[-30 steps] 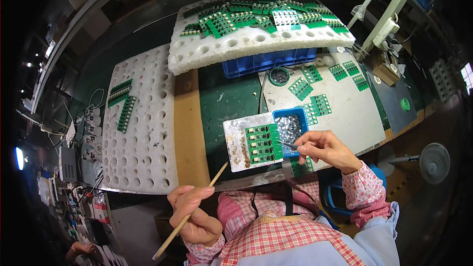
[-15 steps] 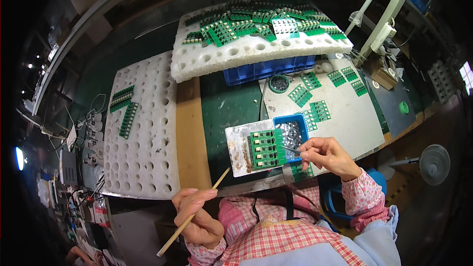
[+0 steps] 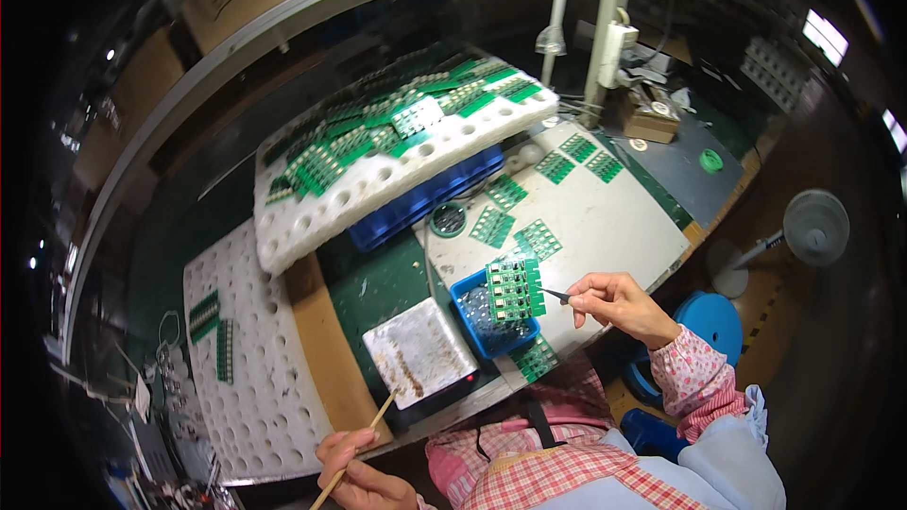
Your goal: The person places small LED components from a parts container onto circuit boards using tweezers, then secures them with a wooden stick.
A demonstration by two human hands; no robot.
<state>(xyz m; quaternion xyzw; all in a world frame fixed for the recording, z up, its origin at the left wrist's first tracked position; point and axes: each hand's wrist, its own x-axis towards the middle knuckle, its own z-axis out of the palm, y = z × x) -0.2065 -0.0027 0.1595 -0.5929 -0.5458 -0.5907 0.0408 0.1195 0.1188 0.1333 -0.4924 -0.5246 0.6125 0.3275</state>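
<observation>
In the head view, the right hand (image 3: pixel 616 308) pinches tweezers (image 3: pixel 556 297) between thumb and fingertips. Their tips meet the right edge of a green circuit board (image 3: pixel 513 291), which hangs above a blue tray (image 3: pixel 469 325). The hand sits at 3 o'clock from that board. At 8 o'clock from the board is a metal block (image 3: pixel 422 348) with a brown streak on its top.

The left hand (image 3: pixel 364 480), partly cut off by the lower edge, is at 7 o'clock from the block. Its fingers are closed around a thin wooden stick (image 3: pixel 381 412), whose tip points at the block's near left corner; I cannot tell whether it touches.

A round container (image 3: pixel 448 218) stands at 11 o'clock from the tray. Beyond it, a foam slab (image 3: pixel 283 241) carries many boards, and another foam slab (image 3: pixel 257 408) lies at 9 o'clock from the block.
</observation>
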